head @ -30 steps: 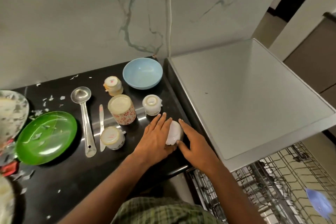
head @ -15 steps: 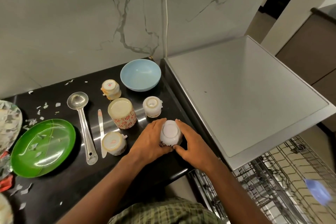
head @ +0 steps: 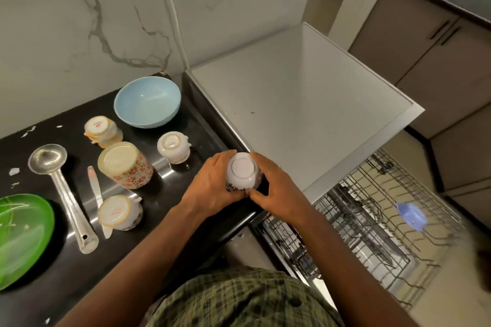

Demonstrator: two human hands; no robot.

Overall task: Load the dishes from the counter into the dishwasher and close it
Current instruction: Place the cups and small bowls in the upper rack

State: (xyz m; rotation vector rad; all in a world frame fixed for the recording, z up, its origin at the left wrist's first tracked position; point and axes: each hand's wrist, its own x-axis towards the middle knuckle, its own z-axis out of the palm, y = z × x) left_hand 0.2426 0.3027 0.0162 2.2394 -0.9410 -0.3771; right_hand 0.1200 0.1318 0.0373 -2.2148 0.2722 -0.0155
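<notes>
A white cup [head: 243, 170] stands upside down at the right end of the black counter [head: 61, 265]. My left hand [head: 210, 186] and my right hand [head: 273, 188] wrap around it from both sides. Left of it are three more upturned white cups [head: 174, 146] [head: 102, 131] [head: 119, 212], a floral mug [head: 125, 164], a light blue bowl [head: 147, 105], a steel ladle [head: 62, 194], a knife [head: 97, 196] and a green plate [head: 21, 236]. The pulled-out dishwasher rack [head: 372, 233] lies at lower right, with a blue piece [head: 411, 216] in it.
The dishwasher's grey top [head: 300, 103] adjoins the counter on the right. A white cord [head: 170, 8] runs down the marble wall. Grey cabinets [head: 438, 48] stand at the far right. White scraps litter the counter's left end.
The white cup went from lying tilted between my hands to standing upside down with both hands closed around it. The camera has swung right and down toward the rack.
</notes>
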